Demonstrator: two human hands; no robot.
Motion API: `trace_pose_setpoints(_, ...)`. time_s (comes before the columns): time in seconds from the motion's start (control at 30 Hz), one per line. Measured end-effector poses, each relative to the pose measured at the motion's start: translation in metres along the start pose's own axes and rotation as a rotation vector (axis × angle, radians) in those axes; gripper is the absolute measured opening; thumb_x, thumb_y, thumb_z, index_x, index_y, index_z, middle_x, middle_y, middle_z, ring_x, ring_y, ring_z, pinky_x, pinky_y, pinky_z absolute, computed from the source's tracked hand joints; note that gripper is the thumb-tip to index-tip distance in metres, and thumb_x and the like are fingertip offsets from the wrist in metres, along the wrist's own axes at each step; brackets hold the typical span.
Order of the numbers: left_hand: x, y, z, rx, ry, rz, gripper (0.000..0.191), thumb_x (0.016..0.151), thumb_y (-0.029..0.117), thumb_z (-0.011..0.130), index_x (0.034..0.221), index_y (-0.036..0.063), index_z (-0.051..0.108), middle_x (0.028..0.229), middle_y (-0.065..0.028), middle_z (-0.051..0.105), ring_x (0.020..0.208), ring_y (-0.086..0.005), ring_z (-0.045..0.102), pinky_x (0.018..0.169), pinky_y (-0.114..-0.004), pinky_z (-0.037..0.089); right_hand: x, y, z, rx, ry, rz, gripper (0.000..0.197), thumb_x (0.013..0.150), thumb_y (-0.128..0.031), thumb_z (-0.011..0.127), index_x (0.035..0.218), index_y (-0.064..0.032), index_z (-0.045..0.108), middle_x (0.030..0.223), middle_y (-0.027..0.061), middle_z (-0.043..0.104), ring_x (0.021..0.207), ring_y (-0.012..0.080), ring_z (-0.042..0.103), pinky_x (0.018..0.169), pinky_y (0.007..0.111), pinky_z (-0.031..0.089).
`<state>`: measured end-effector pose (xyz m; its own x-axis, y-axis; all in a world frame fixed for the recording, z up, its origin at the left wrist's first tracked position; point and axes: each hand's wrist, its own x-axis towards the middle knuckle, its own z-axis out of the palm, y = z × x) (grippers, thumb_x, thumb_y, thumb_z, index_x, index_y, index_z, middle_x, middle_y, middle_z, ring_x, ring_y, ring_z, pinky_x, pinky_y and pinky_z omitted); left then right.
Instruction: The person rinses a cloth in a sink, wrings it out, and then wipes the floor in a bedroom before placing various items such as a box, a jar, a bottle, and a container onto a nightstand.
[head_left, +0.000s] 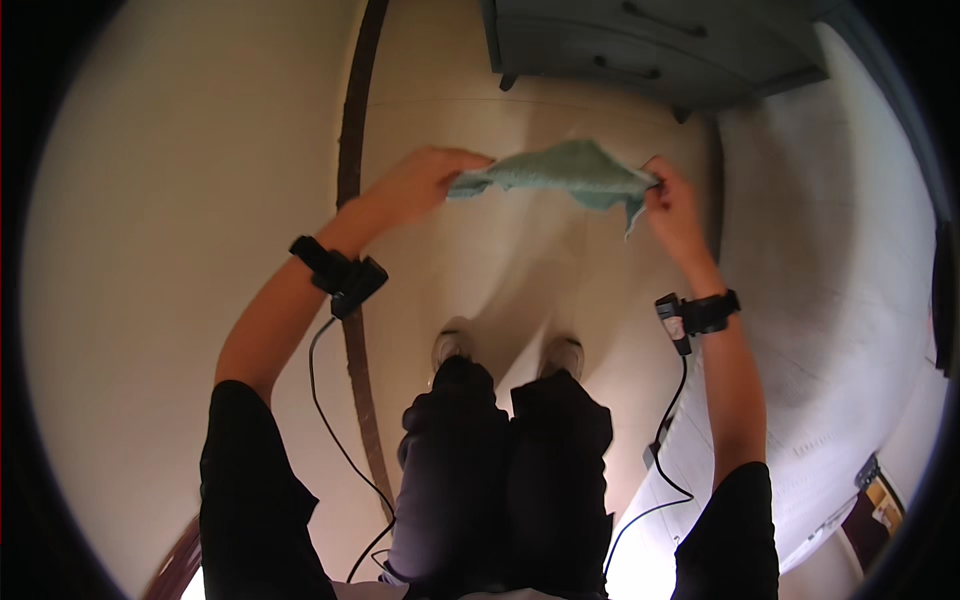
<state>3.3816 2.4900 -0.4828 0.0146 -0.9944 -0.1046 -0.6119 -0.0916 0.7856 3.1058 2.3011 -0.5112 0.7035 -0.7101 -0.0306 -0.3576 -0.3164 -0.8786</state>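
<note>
A thin green cloth (566, 171) is stretched between both hands above the floor, its middle bunched into a peak. My left hand (450, 174) pinches its left end, which looks slightly blurred. On the other side, my right hand (666, 187) grips the right end between thumb and fingers, and a loose corner hangs down beside it. Each wrist wears a black strap with a small black device and a cable. Below the cloth are my shoes and dark trousers.
A dark cabinet (630, 45) with drawer handles and short legs stands ahead. A dark baseboard strip (352, 150) runs along the left wall (187, 187). At the right rises a pale surface (795, 360), with a picture-like object (877, 510) at lower right.
</note>
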Motion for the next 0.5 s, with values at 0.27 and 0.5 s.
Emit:
trace_pose_setpoints(0.27, -0.015, -0.003, 0.045, 0.023, -0.434, -0.162, 0.022, 0.085, 0.006, 0.055, 0.106, 0.0057, 0.06, 0.076, -0.0166, 0.06, 0.064, -0.0253, 0.054, 0.062, -0.033, 0.044, -0.06, 0.044, 0.014, -0.014, -0.296, 0.011, 0.022, 0.066, 0.006, 0.044, 0.085, -0.0009, 0.054, 0.066, 0.0069, 0.049, 0.057, 0.0109, 0.042, 0.051, 0.025, 0.035)
trace_pose_setpoints(0.5, -0.02, -0.083, 0.122, 0.184, 0.329, -0.001, 0.019, 0.082, 0.005, 0.054, 0.101, 0.004, 0.059, 0.074, -0.0168, 0.061, 0.063, -0.0261, 0.057, 0.059, -0.035, 0.045, -0.061, 0.087, 0.1, -0.289, 0.206, -0.25, 0.035, 0.074, -0.008, 0.059, 0.109, -0.0069, 0.058, 0.107, 0.0177, 0.058, 0.099, 0.0321, 0.055, 0.084, 0.037, 0.044)
